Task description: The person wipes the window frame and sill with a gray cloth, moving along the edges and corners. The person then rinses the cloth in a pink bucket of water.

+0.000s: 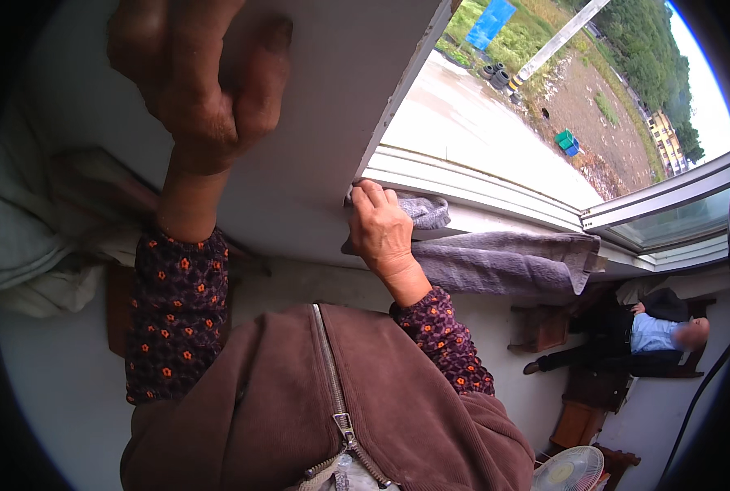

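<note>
My right hand (382, 227) grips one end of a grey-purple cloth (494, 261) at the corner where the wall meets the window sill. Part of the cloth lies bunched on the sill beyond my fingers, and the rest hangs along the sill's inner edge to the right. My left hand (199, 80) is raised at the upper left before the pale wall (315, 80), its fingers curled and partly blurred. I see nothing held in it, though its palm side is partly hidden. Patterned sleeves cover both forearms.
A sliding window frame (481, 184) borders the opening at the right, with road and hillside outside. A person (653, 334) sits on a wooden chair at the far right. A fan (567, 469) stands at the lower right. Pale fabric (27, 245) hangs at the left.
</note>
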Available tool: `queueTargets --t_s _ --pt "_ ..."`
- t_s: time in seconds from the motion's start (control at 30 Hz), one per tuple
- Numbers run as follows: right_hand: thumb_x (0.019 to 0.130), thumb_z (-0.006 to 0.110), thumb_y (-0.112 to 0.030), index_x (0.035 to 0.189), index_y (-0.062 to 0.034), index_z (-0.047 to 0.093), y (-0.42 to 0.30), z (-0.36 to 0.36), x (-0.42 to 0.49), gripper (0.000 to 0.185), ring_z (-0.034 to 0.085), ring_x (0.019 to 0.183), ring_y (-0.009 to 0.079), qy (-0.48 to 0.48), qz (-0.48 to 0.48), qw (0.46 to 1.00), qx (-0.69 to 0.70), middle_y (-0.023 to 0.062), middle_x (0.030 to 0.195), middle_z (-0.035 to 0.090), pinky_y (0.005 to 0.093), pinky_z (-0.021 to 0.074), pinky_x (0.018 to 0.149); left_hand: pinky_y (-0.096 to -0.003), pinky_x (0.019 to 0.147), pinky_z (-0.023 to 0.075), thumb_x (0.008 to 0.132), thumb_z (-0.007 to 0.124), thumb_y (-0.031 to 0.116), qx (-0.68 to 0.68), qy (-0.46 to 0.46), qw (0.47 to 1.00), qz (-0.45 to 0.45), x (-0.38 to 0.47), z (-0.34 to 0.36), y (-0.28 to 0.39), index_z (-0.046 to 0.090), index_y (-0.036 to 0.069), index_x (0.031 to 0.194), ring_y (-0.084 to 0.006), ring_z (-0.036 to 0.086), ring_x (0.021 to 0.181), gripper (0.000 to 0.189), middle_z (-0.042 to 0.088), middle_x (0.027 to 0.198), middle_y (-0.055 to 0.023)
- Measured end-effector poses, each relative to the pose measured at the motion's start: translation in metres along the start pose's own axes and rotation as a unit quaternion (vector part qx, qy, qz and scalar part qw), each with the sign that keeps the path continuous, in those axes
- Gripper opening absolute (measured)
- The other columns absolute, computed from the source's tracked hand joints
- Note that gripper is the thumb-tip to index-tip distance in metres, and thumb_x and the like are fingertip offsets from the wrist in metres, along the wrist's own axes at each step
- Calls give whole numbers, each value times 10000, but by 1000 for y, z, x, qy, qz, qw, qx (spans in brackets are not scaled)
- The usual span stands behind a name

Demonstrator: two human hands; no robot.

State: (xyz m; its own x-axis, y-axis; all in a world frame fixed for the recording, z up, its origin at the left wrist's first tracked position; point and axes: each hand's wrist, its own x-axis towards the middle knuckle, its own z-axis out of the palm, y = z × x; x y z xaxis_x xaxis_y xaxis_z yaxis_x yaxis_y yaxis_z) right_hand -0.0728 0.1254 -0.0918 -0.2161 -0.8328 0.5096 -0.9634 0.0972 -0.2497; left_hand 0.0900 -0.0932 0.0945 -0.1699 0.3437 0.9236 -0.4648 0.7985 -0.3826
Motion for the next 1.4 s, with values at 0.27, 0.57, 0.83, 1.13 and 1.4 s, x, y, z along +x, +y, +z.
queueTargets --t_s 0.27,0.57,0.83,1.13,1.4 --pt "800 658 -44 1168 -51 647 -5 1 4 369 642 942 324 -47 23 998 -42 114 1206 628 415 575 731 -541 1146 392 874 595 198 -16 22 1000 -3 -4 5 -1 644 7 1254 -449 435 1395 428 425 1501 -276" --pt "861 674 -82 1103 -74 693 64 -55 -33 243 700 896 321 -34 127 982 -134 99 1129 672 438 584 758 -570 1147 369 894 589 197 8 13 999 35 -7 4 -9 648 32 1274 -441 414 1417 418 431 1513 -259" --pt "900 634 26 1124 26 699 19 -69 -1 233 713 860 331 139 63 988 33 178 1076 714 372 569 761 -565 1147 383 932 579 244 -11 -253 960 -121 17 -5 23 642 26 1286 -440 434 1399 421 437 1509 -255" --pt "852 685 -99 1212 -69 648 7 -7 -5 363 651 977 323 -50 9 998 -42 104 1247 656 400 584 802 -553 1163 379 904 580 187 2 -2 1000 14 -9 1 -6 612 -6 1328 -459 414 1426 466 406 1523 -307" --pt "896 642 -129 1160 -60 726 133 -85 -94 286 711 967 362 60 188 961 -195 128 1246 713 430 596 843 -548 1183 351 877 590 139 -6 -49 999 0 -11 -8 -3 574 15 1386 -466 404 1431 525 353 1560 -322"
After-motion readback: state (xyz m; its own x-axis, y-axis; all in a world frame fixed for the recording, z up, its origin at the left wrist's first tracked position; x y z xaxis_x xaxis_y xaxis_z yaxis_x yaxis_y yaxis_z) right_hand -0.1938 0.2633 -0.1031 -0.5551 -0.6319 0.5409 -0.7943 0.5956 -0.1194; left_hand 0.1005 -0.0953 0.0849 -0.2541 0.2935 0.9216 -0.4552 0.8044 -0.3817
